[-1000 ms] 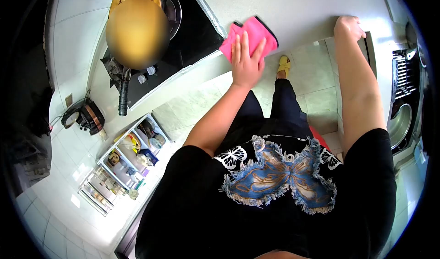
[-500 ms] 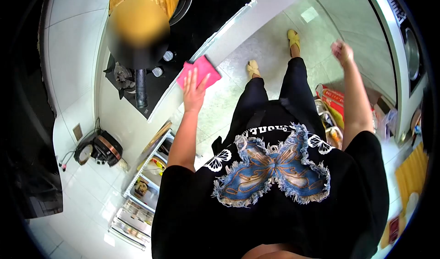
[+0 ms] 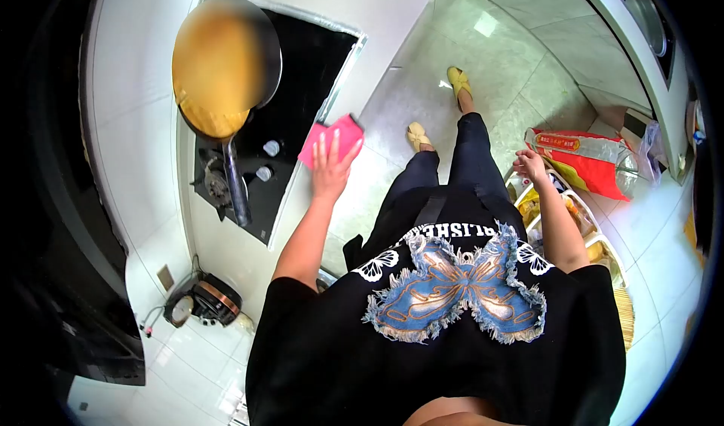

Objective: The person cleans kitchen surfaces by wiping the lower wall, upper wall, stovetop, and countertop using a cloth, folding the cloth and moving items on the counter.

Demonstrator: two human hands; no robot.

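Nearest the body, the left arm reached forward with its elbow slightly bent, and the left hand [image 3: 330,171] lay palm down, open, its fingers spread over the pink cloth [image 3: 348,127]. The cloth was under those fingers, at the edge of the counter [image 3: 392,19]. How much of the surface it had covered, or what remained, could not be told. The right hand [image 3: 532,168] hung to the side, loosely open with nothing visible in it, near the storage bins [image 3: 596,251] and a red bag [image 3: 562,141]. Left of the left hand were two knobs [image 3: 264,173]; beyond them, a pan [image 3: 270,64] stood over the black stove [image 3: 309,56], its contents partly blurred.
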